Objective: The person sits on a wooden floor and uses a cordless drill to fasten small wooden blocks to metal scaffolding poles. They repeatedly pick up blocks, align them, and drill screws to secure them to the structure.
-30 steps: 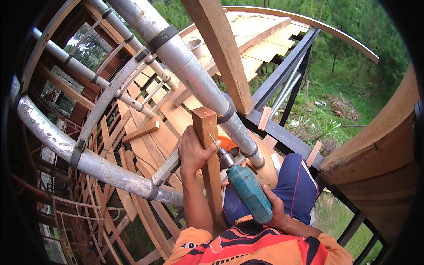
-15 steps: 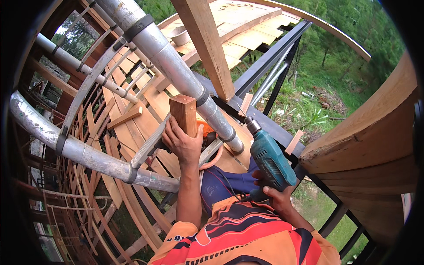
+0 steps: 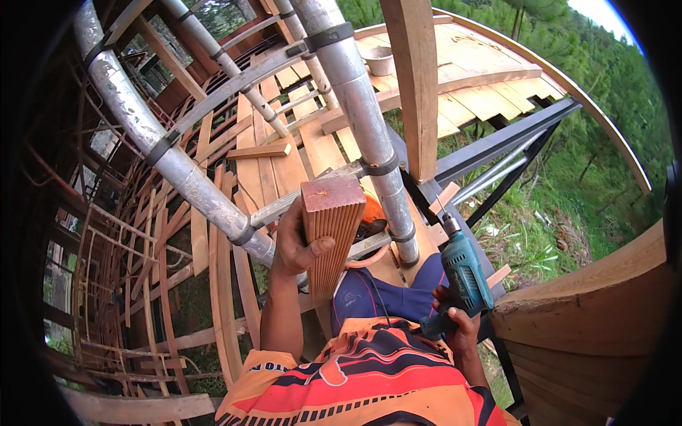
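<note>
My left hand grips a grooved reddish wooden plank, held upright with its end grain facing the camera. My right hand holds a teal power drill by its handle, bit pointing up and away, off to the right of the plank and apart from it. An orange object shows just behind the plank. Below both hands are my orange patterned shirt and dark blue trousers.
Metal scaffold pipes with clamps cross in front of me, one running diagonally at left. A vertical wooden post rises ahead. Curved wooden framing lies right, a plank deck beyond, slats below left, grass far below right.
The drill came off the plank and swung out to the right. My left hand raised the plank closer to the camera.
</note>
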Available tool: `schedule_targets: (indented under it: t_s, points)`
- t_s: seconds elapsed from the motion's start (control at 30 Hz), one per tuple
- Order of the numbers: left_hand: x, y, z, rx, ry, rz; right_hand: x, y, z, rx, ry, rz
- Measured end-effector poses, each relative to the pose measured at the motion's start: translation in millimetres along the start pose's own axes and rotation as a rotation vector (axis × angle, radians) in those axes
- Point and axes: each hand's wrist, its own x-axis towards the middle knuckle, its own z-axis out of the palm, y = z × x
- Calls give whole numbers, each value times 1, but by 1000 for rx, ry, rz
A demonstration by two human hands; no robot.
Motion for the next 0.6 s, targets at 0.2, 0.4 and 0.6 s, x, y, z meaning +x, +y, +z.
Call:
schedule_targets:
  t_s: [0.2, 0.4, 0.6]
  points:
    - [26, -2, -2, -91, -30, 4, 7, -16, 9, 5, -113, -44]
    - [76, 74, 14, -77, 59, 188, 4, -35, -12, -5, -57, -103]
    - [138, 153, 63, -500, 59, 514, -17, -53, -34, -47, 149, -178]
